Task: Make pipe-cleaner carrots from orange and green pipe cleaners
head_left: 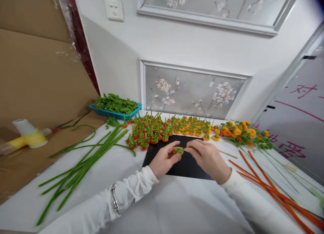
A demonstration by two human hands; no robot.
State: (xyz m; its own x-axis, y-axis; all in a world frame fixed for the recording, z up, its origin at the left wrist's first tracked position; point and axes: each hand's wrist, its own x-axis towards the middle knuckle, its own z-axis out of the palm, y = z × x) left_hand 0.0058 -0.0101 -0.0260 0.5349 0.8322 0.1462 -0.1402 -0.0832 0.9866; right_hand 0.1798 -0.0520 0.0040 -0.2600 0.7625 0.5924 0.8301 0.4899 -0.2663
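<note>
Over a black mat (187, 165), my left hand (164, 159) pinches a small orange pipe-cleaner flower (178, 151) with a green top. My right hand (206, 156) meets it from the right, its thumb and fingers pinched at the flower's green end; the exact bit between those fingertips is too small to make out. Just behind the mat stand rows of finished-looking orange pieces with green stems (152, 129) and yellow-orange ones (191, 126). A thin wooden stick (227, 154) lies right of my right hand.
Green pipe cleaners (86, 166) lie at left, orange ones (273, 190) at right. A blue tray (118, 116) holds green curled pieces. Yellow flowers on stems (243, 131) are piled back right. A glue-gun-like yellow and white tool (31, 138) is on cardboard at far left.
</note>
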